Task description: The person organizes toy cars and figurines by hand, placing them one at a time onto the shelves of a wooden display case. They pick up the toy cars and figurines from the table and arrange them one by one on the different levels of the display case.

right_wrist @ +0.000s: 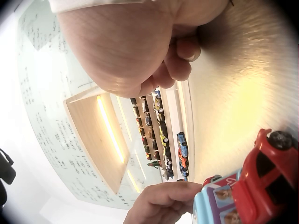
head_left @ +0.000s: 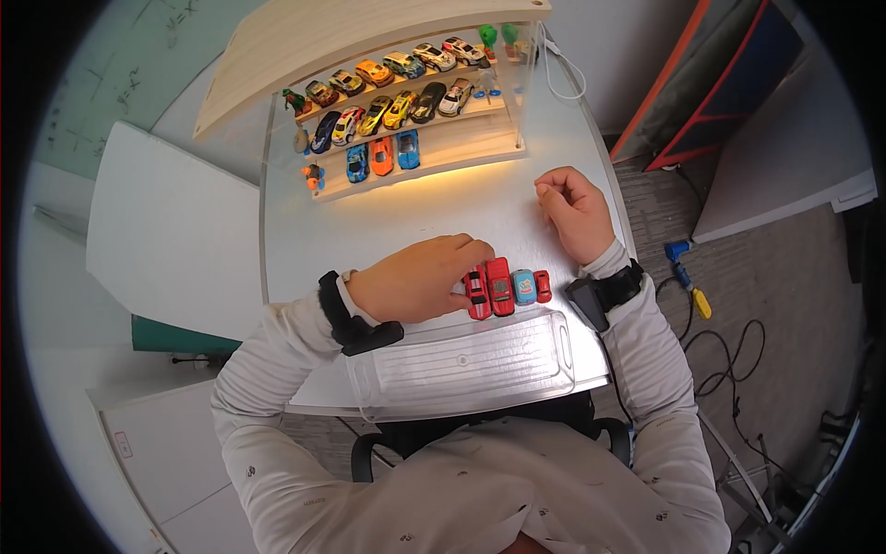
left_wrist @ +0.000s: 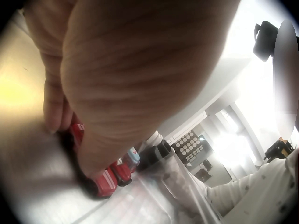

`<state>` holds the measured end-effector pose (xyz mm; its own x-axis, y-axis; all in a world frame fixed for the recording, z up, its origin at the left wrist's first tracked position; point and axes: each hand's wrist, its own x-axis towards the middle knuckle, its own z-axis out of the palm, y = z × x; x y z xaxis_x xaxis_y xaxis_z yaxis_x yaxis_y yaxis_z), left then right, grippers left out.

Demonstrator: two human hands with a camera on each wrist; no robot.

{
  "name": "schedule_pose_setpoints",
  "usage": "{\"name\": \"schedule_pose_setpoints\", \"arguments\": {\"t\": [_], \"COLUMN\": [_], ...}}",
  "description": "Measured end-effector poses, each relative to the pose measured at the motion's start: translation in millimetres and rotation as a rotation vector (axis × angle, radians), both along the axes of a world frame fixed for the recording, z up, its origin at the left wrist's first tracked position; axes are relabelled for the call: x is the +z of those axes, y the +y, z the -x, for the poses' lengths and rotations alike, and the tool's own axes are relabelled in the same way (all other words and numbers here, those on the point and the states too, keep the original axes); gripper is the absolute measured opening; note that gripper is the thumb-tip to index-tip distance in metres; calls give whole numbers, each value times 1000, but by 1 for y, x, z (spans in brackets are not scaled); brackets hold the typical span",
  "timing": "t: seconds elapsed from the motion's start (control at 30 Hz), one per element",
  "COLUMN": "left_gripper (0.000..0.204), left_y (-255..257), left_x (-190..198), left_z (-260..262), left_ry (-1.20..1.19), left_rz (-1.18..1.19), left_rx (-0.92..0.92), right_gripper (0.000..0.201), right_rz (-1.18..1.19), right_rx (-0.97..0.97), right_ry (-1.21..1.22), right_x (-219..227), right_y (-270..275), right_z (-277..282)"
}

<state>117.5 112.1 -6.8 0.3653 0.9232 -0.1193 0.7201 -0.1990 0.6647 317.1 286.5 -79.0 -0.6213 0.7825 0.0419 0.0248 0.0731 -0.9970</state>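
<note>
In the head view my left hand (head_left: 420,277) pinches a red toy car with white stripes (head_left: 477,293), thumb at the near end and fingers at the far end. That car stands at the left of a row on the table. Beside it come another red toy car (head_left: 500,287), a light-blue toy vehicle (head_left: 524,287) and a small red toy car (head_left: 543,286). The left wrist view shows the thumb against the red car's side. Off to the right, my right hand (head_left: 580,217) is held over the table with loosely curled fingers and nothing in them.
A wooden display shelf (head_left: 434,166) with several toy cars in rows stands at the back of the table, lit from beneath. Close to the front edge lies a clear plastic tray (head_left: 461,362). Cables (head_left: 734,355) lie on the floor to the right.
</note>
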Motion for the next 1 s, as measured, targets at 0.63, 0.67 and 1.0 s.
{"name": "schedule_pose_setpoints", "arguments": {"t": [0.63,0.67,1.0], "left_gripper": [49,43,31], "left_y": [34,35,31], "left_x": [-29,-31,-26], "left_z": [80,81,76], "left_ry": [755,783,842], "left_rz": [-738,-749,-734], "left_rx": [369,367,280], "right_gripper": [12,11,11], "right_rz": [6,8,-1], "right_rx": [5,6,6], "right_ry": [-10,-7,-20], "right_x": [-1,-1,-1], "right_y": [1,1,1], "right_z": [0,0,-1]}}
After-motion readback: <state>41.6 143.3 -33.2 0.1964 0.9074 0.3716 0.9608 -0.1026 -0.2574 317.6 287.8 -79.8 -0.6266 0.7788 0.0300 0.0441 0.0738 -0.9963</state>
